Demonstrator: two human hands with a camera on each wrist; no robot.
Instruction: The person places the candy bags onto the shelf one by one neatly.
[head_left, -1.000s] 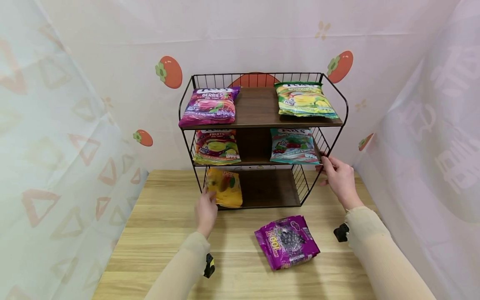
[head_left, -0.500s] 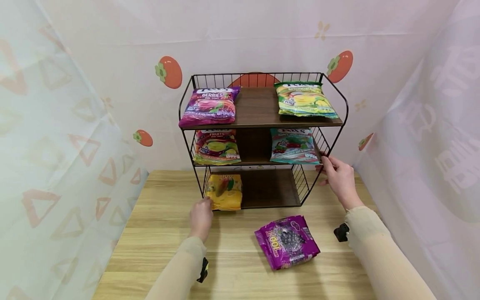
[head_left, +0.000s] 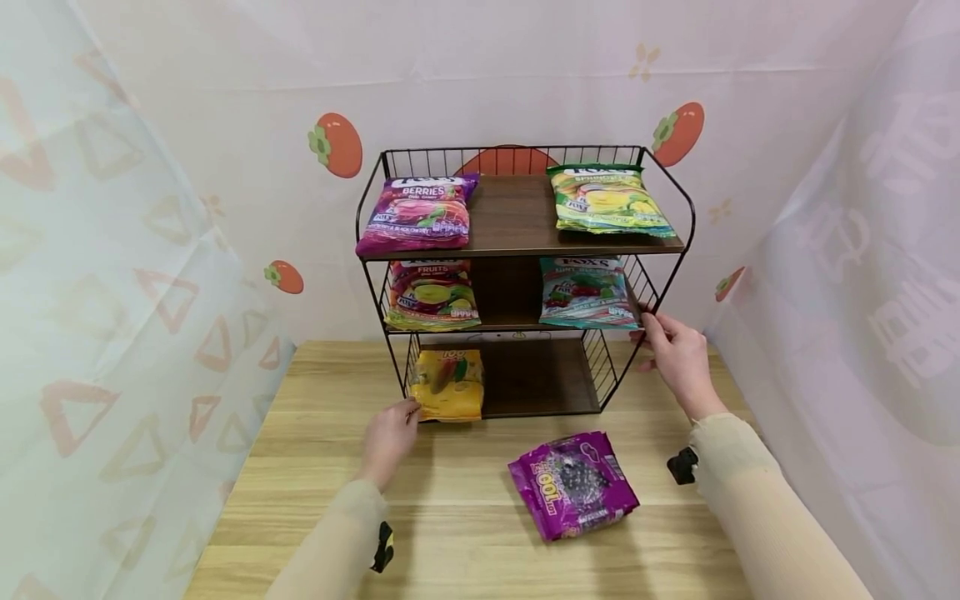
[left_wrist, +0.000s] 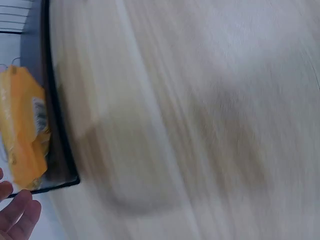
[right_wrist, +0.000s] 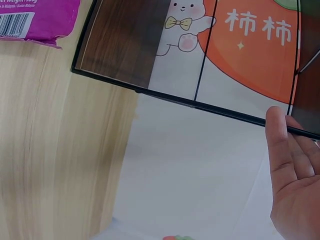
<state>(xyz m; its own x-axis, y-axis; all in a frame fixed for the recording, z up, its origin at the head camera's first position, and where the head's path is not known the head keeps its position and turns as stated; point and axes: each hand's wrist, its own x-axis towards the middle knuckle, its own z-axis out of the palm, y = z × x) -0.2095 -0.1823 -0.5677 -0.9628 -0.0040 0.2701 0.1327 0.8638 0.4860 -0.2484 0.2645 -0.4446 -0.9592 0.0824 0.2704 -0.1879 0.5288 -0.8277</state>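
A black wire rack with three brown shelves stands on the table. On the left of its bottom shelf lies a yellow candy bag with mango pictures. My left hand is just outside the bottom left front corner, fingers loosely bent with nothing in them; the left wrist view has its fingertips beside the shelf edge and the yellow bag. My right hand grips the rack's right front post at the middle shelf, thumb and fingers on either side of the black bar in the right wrist view.
A purple candy bag lies on the wooden table before the rack. The top shelf bears a berries bag and a green-yellow bag; the middle one a fruits bag and a teal bag. Patterned cloth surrounds the table.
My left hand has let go of the yellow bag and drawn back to the left and slightly down. The yellow bag has settled flatter on the bottom shelf. My right hand stays put.
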